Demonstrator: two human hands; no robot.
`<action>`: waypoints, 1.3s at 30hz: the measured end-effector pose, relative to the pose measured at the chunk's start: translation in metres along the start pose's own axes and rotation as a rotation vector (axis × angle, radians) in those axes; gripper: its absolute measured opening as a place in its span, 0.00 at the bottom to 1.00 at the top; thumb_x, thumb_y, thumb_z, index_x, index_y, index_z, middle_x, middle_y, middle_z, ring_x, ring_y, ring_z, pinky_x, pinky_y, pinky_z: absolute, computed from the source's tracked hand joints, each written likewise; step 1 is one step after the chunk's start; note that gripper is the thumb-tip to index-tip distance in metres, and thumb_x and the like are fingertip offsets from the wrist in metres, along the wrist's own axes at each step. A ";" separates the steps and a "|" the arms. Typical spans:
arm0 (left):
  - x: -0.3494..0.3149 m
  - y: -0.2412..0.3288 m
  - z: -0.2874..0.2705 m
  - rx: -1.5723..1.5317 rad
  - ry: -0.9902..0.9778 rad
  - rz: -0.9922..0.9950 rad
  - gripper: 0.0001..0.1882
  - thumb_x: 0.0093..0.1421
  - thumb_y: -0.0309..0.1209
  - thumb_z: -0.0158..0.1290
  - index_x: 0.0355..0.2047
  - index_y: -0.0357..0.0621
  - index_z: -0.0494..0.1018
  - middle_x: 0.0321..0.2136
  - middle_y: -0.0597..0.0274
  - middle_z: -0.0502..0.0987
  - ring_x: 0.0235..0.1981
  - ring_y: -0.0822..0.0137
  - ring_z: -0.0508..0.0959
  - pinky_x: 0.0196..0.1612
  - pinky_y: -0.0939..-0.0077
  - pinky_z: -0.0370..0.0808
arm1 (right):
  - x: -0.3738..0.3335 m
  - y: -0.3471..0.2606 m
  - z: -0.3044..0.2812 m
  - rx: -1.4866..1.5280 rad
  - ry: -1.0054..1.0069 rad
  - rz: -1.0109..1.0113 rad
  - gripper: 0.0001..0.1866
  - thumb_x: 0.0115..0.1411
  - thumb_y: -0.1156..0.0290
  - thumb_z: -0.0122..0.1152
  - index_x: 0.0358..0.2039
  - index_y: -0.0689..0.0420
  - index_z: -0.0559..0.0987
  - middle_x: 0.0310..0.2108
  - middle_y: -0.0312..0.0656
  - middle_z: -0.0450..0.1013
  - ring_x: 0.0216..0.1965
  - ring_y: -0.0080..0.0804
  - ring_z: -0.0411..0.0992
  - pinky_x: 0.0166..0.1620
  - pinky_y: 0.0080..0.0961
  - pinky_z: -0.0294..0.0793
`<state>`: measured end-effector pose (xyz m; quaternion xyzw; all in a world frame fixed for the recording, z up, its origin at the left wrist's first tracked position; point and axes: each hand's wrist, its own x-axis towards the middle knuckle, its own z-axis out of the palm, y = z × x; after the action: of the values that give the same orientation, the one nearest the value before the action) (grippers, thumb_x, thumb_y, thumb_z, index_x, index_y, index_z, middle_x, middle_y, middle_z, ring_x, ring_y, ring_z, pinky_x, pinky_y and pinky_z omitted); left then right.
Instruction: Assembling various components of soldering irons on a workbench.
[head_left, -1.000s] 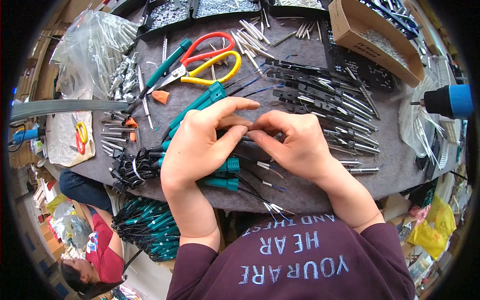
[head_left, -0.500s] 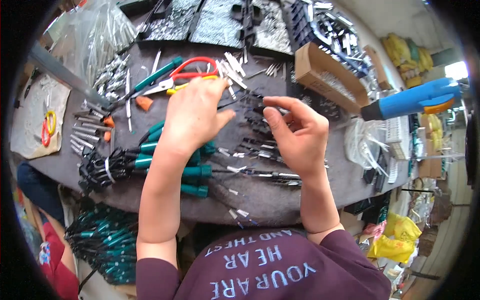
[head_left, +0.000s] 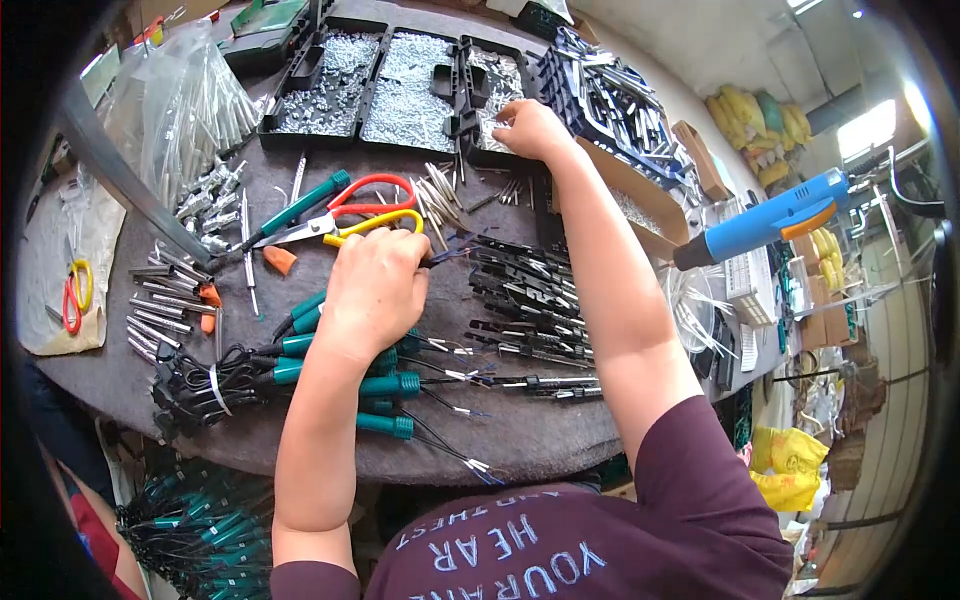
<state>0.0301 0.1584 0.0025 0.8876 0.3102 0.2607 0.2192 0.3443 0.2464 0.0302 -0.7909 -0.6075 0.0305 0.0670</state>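
Observation:
My left hand (head_left: 375,288) is closed round a black cable (head_left: 432,262), and thin wire ends fan out from it to the right. Under that forearm lie several green-handled pieces (head_left: 385,386) with black leads and stripped wire tips. My right hand (head_left: 538,132) reaches to the far side, over the right compartment of an open black case (head_left: 455,110). Its fingers curl down at the small silvery parts (head_left: 497,82); what they pinch, if anything, is too small to make out. Red-and-yellow scissors (head_left: 375,208) lie just beyond my left hand.
Black slim assemblies (head_left: 525,300) are heaped between my arms. A blue power screwdriver (head_left: 765,222) hangs at the right, near a cardboard box (head_left: 640,205). Metal tubes (head_left: 165,300) lie at the left, and a blue crate (head_left: 600,100) of metal parts stands at the back.
My right hand has gone from above the black assemblies to the case at the back. My left hand has closed and come slightly nearer. The whole view has shifted a little.

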 end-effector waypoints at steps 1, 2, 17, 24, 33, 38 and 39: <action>-0.001 -0.001 0.001 -0.019 -0.002 -0.002 0.06 0.53 0.26 0.60 0.31 0.39 0.77 0.32 0.49 0.80 0.40 0.47 0.80 0.47 0.54 0.74 | 0.006 -0.003 0.006 -0.049 -0.001 -0.055 0.21 0.50 0.58 0.68 0.44 0.53 0.86 0.45 0.49 0.81 0.49 0.45 0.79 0.55 0.36 0.77; -0.001 -0.002 0.001 -0.025 0.000 -0.002 0.05 0.53 0.26 0.60 0.30 0.39 0.77 0.31 0.49 0.80 0.39 0.47 0.80 0.46 0.54 0.75 | 0.009 -0.002 0.009 -0.091 -0.045 -0.043 0.21 0.50 0.58 0.68 0.44 0.52 0.86 0.46 0.49 0.81 0.49 0.45 0.79 0.55 0.36 0.77; -0.002 -0.004 -0.004 -0.050 -0.016 -0.096 0.08 0.55 0.29 0.60 0.34 0.38 0.78 0.32 0.47 0.82 0.38 0.46 0.81 0.44 0.54 0.76 | 0.016 0.017 0.010 0.152 0.159 -0.059 0.07 0.49 0.70 0.69 0.31 0.53 0.88 0.34 0.47 0.83 0.39 0.43 0.82 0.48 0.34 0.80; -0.002 0.001 -0.010 -0.114 0.027 -0.075 0.09 0.56 0.30 0.60 0.34 0.37 0.78 0.32 0.46 0.82 0.38 0.45 0.82 0.42 0.54 0.76 | 0.022 0.034 0.008 0.364 0.102 0.082 0.08 0.50 0.69 0.71 0.32 0.55 0.88 0.32 0.44 0.84 0.33 0.33 0.83 0.44 0.29 0.81; 0.001 0.002 -0.011 -0.174 0.003 -0.177 0.10 0.60 0.32 0.59 0.38 0.38 0.77 0.34 0.47 0.82 0.38 0.46 0.82 0.41 0.56 0.76 | 0.017 0.019 0.007 0.951 -0.008 0.249 0.12 0.63 0.78 0.64 0.46 0.67 0.80 0.36 0.42 0.80 0.35 0.25 0.78 0.37 0.19 0.80; 0.001 0.004 -0.012 -0.250 0.171 -0.164 0.08 0.61 0.32 0.57 0.39 0.43 0.77 0.32 0.47 0.82 0.36 0.44 0.82 0.40 0.52 0.76 | 0.024 0.021 0.010 1.296 -0.054 0.335 0.11 0.65 0.79 0.60 0.47 0.67 0.80 0.37 0.39 0.76 0.33 0.22 0.73 0.40 0.18 0.77; 0.001 0.004 -0.008 -0.266 0.172 -0.161 0.08 0.61 0.32 0.57 0.39 0.43 0.77 0.32 0.47 0.82 0.36 0.44 0.82 0.40 0.52 0.76 | 0.023 0.027 0.009 1.376 -0.055 0.356 0.10 0.66 0.80 0.57 0.47 0.66 0.79 0.35 0.37 0.74 0.33 0.22 0.70 0.41 0.18 0.77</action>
<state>0.0283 0.1581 0.0113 0.7974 0.3608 0.3559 0.3276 0.3751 0.2622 0.0179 -0.6555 -0.3135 0.4375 0.5297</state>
